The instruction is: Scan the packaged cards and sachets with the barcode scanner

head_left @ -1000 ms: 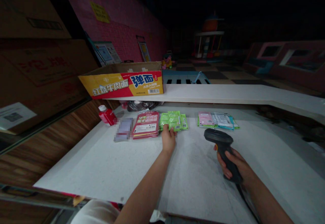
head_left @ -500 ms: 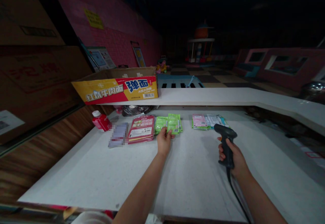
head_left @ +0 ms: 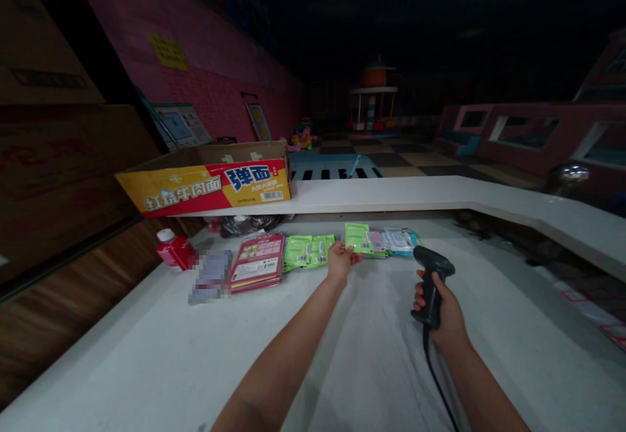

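My left hand [head_left: 341,262] pinches a small green packet [head_left: 358,237] by its lower left corner, over the near end of a pile of pink and white packets [head_left: 398,240]. Left of it lie more green packets [head_left: 299,251], beside a stack of flat red packs [head_left: 258,262]. My right hand [head_left: 447,314] is wrapped round the handle of a black barcode scanner [head_left: 432,283], held above the counter with its head upward and its cable running down toward me.
The white counter [head_left: 195,360] carries a red bottle [head_left: 175,249] and a blurred-out purple-grey item [head_left: 211,275] at left. Behind, a raised white ledge [head_left: 381,194] holds an open cardboard box [head_left: 210,187]. Large brown cartons [head_left: 63,164] stand at far left.
My left hand has carried a green packet rightward from the green group to the pile of pink and white packets. The right hand still holds the scanner. The view has shifted slightly.
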A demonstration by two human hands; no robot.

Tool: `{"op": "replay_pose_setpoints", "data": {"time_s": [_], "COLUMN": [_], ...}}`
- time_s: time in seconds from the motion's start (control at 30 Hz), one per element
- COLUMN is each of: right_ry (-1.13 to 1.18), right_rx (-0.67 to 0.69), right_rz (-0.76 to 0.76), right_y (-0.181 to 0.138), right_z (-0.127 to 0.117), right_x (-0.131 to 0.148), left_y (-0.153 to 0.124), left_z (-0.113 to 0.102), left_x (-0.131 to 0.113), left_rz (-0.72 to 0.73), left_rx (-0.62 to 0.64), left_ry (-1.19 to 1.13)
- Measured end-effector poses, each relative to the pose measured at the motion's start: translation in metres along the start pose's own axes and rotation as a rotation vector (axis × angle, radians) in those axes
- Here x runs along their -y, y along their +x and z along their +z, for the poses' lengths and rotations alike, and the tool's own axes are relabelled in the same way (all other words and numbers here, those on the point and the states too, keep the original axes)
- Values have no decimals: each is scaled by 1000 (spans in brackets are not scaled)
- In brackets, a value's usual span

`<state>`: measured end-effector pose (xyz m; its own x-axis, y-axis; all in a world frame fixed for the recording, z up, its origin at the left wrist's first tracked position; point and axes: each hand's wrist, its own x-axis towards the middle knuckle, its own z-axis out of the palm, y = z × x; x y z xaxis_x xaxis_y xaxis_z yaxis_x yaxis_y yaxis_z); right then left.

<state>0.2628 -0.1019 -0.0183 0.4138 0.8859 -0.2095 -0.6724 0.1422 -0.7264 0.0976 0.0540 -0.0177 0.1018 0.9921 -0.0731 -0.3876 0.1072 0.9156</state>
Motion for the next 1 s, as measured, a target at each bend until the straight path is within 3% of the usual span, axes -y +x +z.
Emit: {"op": "replay_pose_setpoints", "data": {"time_s": [0.2,0.37,0.57,0.73,0.87,1.0], "right_ry": [0,0,12,5,-3,-26], "right_rx": [4,6,14,7,12,12], "right_rz": [13,17,28,44,53,49], "right_y": [1,0,0,0,-1,-3], "right_z": [4,6,6,4,3,4], "right_x": [0,1,2,1,0,1], "left_y": [27,31,22,15,8,-4], "left_z": [46,51,38,23,-2,-38], "left_x": [12,22,23,14,-16,-63], "left_rz": [-113,-146,-130,-39,176,389], "left_rx": [-125,-172,-169,-120,-83,-139], "left_ry": [121,255,433,767,999,1444]}}
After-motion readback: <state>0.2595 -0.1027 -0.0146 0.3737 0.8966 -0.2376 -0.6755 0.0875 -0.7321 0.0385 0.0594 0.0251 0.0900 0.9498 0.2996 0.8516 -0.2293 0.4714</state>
